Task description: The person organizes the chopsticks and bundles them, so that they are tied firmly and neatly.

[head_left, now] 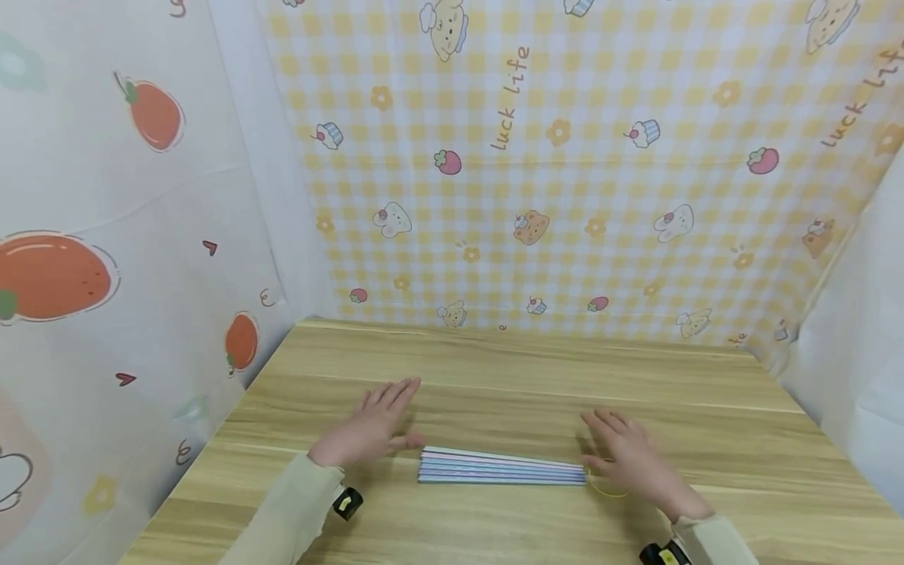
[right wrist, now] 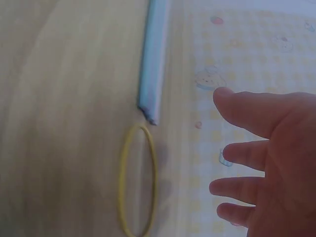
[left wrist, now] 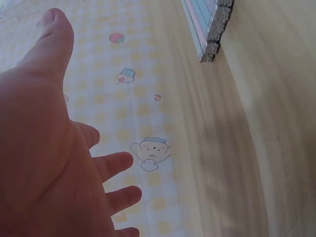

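A flat row of several thin pastel sticks, in pink, blue and lilac, lies side by side on the wooden table. Their left ends look rough and dark grey in the left wrist view; their exact kind is unclear. A yellow rubber band lies loose just past their right ends. My left hand is beyond the left end of the row, fingers spread and holding nothing. At the other end, my right hand hovers with its fingers extended, partly hiding the band in the head view; nothing is in it.
The wooden table meets a yellow checked cloth at the back. White cloths hang at the left and right sides. A small black device sits at my left wrist, another at my right.
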`<control>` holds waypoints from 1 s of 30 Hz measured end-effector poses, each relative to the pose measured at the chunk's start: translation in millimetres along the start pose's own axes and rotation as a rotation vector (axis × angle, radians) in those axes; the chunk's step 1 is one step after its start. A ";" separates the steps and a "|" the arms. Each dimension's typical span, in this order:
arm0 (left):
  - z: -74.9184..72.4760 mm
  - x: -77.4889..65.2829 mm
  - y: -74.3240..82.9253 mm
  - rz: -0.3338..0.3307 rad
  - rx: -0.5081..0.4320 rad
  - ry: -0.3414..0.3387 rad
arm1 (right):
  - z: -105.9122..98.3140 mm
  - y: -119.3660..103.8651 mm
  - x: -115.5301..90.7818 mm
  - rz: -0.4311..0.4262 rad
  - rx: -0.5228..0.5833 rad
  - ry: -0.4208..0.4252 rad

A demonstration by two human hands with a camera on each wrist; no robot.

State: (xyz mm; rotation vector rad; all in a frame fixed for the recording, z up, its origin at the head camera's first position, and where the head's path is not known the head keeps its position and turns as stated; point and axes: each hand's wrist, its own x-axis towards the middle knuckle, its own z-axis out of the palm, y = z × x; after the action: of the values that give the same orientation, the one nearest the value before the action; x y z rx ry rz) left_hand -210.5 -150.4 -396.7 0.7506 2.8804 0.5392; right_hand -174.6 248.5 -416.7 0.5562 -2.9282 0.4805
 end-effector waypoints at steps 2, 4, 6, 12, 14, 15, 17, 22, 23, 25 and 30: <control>2.5 0.9 1.1 0.001 -0.005 -0.005 | 4.8 -2.2 0.1 -0.004 0.021 -0.010; 4.4 1.8 1.9 -0.004 -0.015 0.003 | 9.1 -3.5 0.6 -0.009 0.041 -0.010; 5.8 2.4 3.3 -0.008 -0.025 0.010 | 12.7 -4.6 1.0 -0.015 0.058 -0.004; 13.5 6.6 7.6 0.032 -0.021 0.005 | 21.6 -6.5 2.4 -0.047 0.067 0.016; 17.5 8.4 8.8 0.049 0.008 -0.004 | 23.7 -7.7 3.4 -0.059 0.064 0.012; 19.8 9.2 9.1 0.059 0.020 -0.010 | 24.6 -8.5 3.9 -0.061 0.065 0.007; 24.2 10.4 10.4 0.076 0.051 -0.029 | 26.2 -9.7 4.8 -0.067 0.068 -0.007; 32.7 10.7 15.0 0.132 0.141 -0.053 | 28.4 -12.3 6.5 -0.109 0.059 -0.019; 33.7 10.2 16.4 0.136 0.149 -0.053 | 28.3 -12.6 6.8 -0.118 0.060 -0.019; 35.0 9.6 19.0 0.141 0.160 -0.056 | 28.1 -13.4 7.3 -0.130 0.060 -0.019; 36.2 9.6 22.1 0.155 0.159 -0.053 | 26.4 -14.3 7.5 -0.143 0.085 -0.039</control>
State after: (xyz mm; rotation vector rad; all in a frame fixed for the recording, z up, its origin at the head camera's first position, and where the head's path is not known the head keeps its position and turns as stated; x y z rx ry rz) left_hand -201.7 -116.6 -422.4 1.0016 2.8573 0.3021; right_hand -177.8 224.7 -436.1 0.7885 -2.8879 0.5851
